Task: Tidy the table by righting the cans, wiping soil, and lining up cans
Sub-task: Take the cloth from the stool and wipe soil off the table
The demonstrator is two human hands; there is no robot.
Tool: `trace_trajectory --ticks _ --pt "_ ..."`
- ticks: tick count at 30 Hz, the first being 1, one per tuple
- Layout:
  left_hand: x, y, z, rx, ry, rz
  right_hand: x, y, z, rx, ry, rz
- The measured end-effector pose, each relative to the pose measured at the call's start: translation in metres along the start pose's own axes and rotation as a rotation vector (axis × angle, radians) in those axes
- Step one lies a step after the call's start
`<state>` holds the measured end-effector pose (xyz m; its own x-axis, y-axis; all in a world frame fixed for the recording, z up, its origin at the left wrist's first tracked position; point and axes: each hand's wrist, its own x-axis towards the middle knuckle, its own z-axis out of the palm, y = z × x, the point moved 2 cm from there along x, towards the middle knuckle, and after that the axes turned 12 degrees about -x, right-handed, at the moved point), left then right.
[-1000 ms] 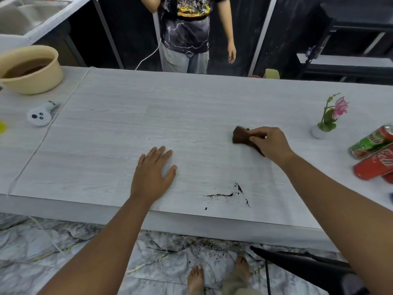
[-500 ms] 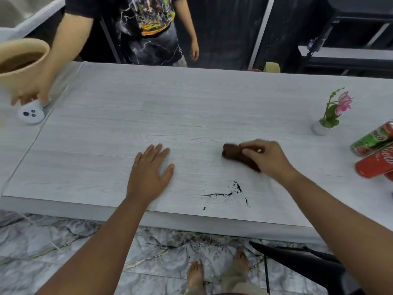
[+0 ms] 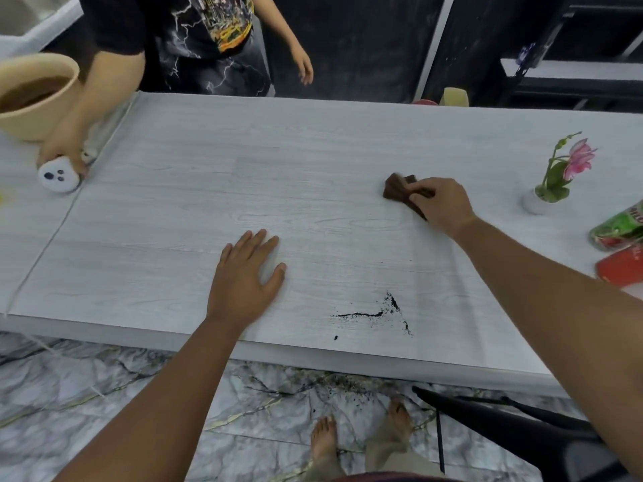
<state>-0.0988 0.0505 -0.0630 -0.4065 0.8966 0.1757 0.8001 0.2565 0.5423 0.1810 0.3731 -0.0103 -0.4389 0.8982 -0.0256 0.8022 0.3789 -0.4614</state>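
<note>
The left hand (image 3: 245, 276) lies flat on the white bench (image 3: 208, 186), fingers straight and spread, holding nothing. Just to its right, near the front edge, lies a thin angled trail of dark soil (image 3: 377, 313). Farther back, well apart from the soil, the right hand (image 3: 442, 203) pinches a crumpled brown cloth (image 3: 396, 187) against the bench. At the right edge a green can (image 3: 617, 227) and a red can (image 3: 622, 269) lie on their sides, with a small potted pink flower (image 3: 553, 182) beyond them. To wipe well, the cloth likely needs drawing toward the trail, pressed flat, gathering the grains in one sweep rather than scattering them.
</note>
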Motion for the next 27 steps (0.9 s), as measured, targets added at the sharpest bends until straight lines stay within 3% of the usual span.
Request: trace_trajectory --ticks 9,13,17,20,24,27 --pt "0.000 0.003 -0.002 -0.001 0.003 -0.007 -0.128 -0.022 0.018 0.008 -0.111 -0.313" --pt "0.000 0.003 -0.002 -0.002 -0.004 -0.012 -0.128 -0.027 0.009 0.148 -0.336 -0.241" --pt "-0.001 0.004 -0.002 0.000 -0.006 -0.012 -0.071 -0.049 -0.005 0.302 -0.161 -0.121" --pt "-0.001 0.005 -0.003 0.005 -0.008 -0.016 -0.028 -0.061 -0.005 0.270 -0.039 -0.074" --pt "-0.002 0.006 -0.005 0.001 -0.011 -0.023 -0.020 -0.058 0.014 0.052 -0.143 -0.090" --pt "-0.002 0.007 -0.005 -0.006 -0.011 -0.024 -0.043 -0.051 0.018 0.061 -0.145 -0.103"
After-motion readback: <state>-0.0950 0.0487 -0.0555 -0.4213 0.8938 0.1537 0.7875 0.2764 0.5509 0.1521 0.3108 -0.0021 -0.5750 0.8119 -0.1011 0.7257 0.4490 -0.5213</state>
